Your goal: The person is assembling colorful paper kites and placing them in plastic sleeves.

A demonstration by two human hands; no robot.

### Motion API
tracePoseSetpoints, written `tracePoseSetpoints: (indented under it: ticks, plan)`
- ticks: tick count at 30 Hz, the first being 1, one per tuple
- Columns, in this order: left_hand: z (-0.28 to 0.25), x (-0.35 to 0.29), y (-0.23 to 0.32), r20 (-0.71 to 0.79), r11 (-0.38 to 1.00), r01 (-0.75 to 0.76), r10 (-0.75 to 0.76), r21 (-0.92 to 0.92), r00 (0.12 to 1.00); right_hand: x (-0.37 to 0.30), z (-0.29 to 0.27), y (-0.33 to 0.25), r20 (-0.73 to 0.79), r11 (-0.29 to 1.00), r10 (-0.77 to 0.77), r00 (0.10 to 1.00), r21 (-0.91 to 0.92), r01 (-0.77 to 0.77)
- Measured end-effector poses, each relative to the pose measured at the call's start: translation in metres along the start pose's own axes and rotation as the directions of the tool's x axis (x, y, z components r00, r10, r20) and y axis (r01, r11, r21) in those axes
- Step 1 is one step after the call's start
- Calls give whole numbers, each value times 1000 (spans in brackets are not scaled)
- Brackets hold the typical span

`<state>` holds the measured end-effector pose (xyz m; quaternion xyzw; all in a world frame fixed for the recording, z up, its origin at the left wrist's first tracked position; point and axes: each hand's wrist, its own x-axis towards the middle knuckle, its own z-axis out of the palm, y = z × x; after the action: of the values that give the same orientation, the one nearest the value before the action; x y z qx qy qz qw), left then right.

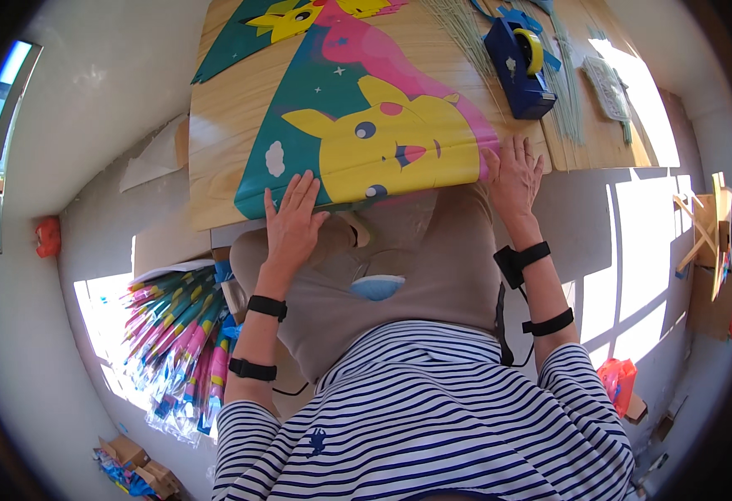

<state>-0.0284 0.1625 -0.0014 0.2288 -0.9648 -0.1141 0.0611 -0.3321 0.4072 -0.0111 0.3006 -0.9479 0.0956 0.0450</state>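
A thin printed sheet (399, 154) in teal, pink and yellow, with a large cartoon animal face, lies across the wooden table at its near edge. My left hand (295, 221) rests on the sheet's near left corner, fingers stretched out and slightly spread. At the near right corner, my right hand (516, 179) lies with its fingers extended along the sheet's edge and onto the wood. Neither hand grips anything that I can see. The near edge of the sheet reaches the table's front edge, above my lap.
Another printed sheet (245, 33) lies farther back on the table (224, 142). To the right are a blue tape dispenser (520, 71) with yellow tape, thin pale rods (562, 92) and a clear plastic box (606, 88). Bagged colourful rolls (186, 334) stand at lower left.
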Motion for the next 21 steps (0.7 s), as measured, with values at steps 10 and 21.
tracePoseSetpoints:
  ticks: [10,21]
  plan:
    - [4,7,8,-127,998,-47,52,48,990,-56,35,-174,-49,676,-696,717,295,676]
    - [-13,-28,-43,-93,996,86,-86,3,992,-60,26,-177,24,696,-695,719,276,663]
